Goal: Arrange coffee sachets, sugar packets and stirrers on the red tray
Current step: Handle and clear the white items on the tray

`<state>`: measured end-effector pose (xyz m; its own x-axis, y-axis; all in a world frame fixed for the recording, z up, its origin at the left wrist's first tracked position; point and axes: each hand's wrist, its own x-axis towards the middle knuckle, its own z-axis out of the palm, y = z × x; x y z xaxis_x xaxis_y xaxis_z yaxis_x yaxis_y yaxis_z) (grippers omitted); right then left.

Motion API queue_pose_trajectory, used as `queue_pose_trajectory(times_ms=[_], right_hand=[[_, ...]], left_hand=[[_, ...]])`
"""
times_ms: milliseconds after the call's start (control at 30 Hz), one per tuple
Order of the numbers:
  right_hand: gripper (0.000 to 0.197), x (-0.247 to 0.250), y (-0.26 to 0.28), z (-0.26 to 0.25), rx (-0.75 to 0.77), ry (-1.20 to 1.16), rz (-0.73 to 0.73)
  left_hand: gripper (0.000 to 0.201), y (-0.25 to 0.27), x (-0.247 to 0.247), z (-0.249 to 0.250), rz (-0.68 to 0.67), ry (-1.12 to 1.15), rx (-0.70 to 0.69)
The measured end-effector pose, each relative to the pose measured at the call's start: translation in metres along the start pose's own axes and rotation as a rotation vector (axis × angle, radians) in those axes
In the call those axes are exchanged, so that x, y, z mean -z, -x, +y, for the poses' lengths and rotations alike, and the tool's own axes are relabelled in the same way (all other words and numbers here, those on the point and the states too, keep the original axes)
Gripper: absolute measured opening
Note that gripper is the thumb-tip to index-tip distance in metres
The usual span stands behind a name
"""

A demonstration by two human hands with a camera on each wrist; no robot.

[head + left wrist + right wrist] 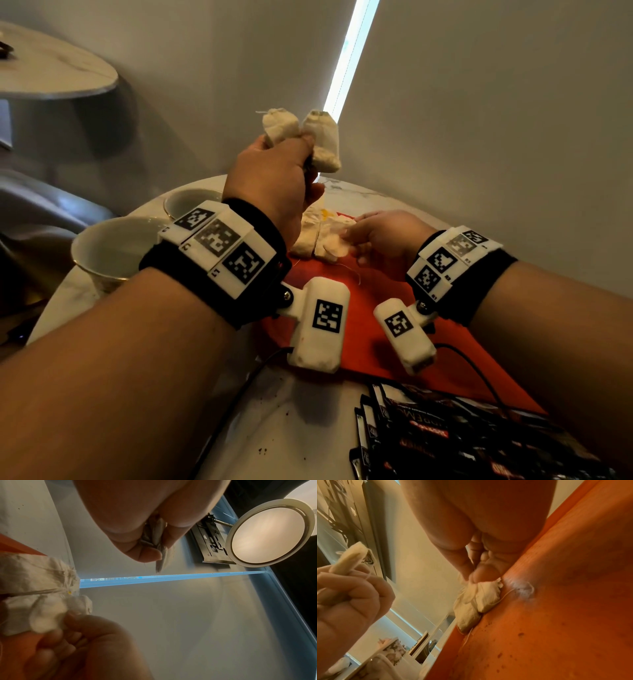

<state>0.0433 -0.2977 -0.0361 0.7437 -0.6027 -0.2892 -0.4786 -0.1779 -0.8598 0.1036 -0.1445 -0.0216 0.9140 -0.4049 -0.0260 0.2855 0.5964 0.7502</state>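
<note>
two hands, cloth-like pouches

dark sachets (455, 442) lie fanned on the table's near edge, beside the red tray (383, 329). left hand (270, 181), raised above the tray, has fingers curled tight round two pale pouches (305, 137). right hand (380, 236) pinches one pouch of the pale pile (474, 601) lying at the tray's far end.
</note>
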Motion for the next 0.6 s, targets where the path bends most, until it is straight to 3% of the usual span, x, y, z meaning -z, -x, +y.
queue_pose_trajectory(times_ms=[333,600], right_hand=[[0.017,-0.002,-0.009,-0.006,-0.072,0.180,0.011],[0.023,0.005,-0.008,-0.001,-0.022,0.017,0.014]], left_hand=[[0.021,-0.003,0.000,0.000,-0.013,-0.001,0.031],[0.011,-0.005,0.001,-0.003,-0.037,-0.089,0.057]])
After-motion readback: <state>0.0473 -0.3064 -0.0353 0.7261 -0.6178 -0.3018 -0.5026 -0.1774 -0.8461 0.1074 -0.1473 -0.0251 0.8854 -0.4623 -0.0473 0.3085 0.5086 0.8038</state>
